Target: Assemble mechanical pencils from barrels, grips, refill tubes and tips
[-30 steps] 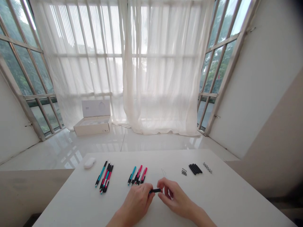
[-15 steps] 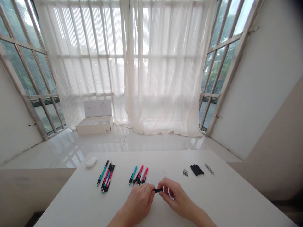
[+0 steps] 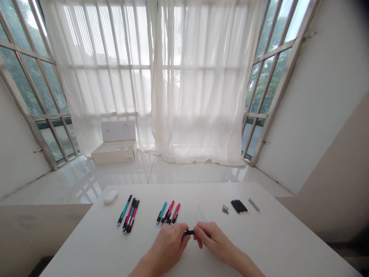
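1. Left hand (image 3: 170, 241) and right hand (image 3: 213, 238) pinch a pen (image 3: 189, 232) between them, over the near part of a white table (image 3: 276, 246).
2. Behind it, a glossy ledge (image 3: 184, 174) bearing an open box (image 3: 113, 157).
3. Sheer curtain (image 3: 198, 104); barred windows (image 3: 270, 79) both sides.

A case (image 3: 110, 197) sits at the far left corner of a table (image 3: 259, 246), a cluster of pens (image 3: 132, 214) just to its right and nearer. Farther right, in turn, lie pen barrels (image 3: 170, 211), refills (image 3: 202, 214), loose parts (image 3: 225, 209), sleeves (image 3: 239, 206) and, rightmost, a row of tips (image 3: 254, 204). At the near side, a pen (image 3: 190, 232) spans between the left hand (image 3: 170, 240) and right hand (image 3: 213, 236), the refills behind the right. Beyond the table, a box (image 3: 114, 152) stands left on a ledge (image 3: 184, 175) before a curtain (image 3: 198, 84).
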Demonstrator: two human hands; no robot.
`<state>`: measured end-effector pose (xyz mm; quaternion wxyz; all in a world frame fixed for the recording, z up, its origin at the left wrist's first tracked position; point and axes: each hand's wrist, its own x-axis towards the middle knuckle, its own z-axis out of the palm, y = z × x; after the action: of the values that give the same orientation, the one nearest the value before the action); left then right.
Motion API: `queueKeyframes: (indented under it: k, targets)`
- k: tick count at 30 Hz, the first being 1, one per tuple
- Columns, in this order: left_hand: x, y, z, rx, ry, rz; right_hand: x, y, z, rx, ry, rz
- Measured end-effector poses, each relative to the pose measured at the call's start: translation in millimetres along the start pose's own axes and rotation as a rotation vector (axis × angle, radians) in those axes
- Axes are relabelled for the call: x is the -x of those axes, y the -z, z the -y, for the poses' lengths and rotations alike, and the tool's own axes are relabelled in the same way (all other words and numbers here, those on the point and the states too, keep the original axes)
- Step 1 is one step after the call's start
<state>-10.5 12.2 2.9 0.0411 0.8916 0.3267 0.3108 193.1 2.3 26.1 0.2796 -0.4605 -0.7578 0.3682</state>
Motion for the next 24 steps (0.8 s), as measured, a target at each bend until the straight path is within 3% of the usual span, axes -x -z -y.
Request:
queueKeyframes:
  k: [10, 17, 24]
  targets:
    - [-2, 1.0, 1, -0.002, -0.01, -0.027, 1, 10, 3, 0.069, 0.023, -0.165]
    - [-1, 0.8, 2, -0.022, 0.029, -0.039, 1, 20, -7, -0.038, -0.028, -0.179]
    - [0, 3.4, 1, -0.006, 0.005, 0.024, 0, 24, -13, -0.128, -0.036, -0.181]
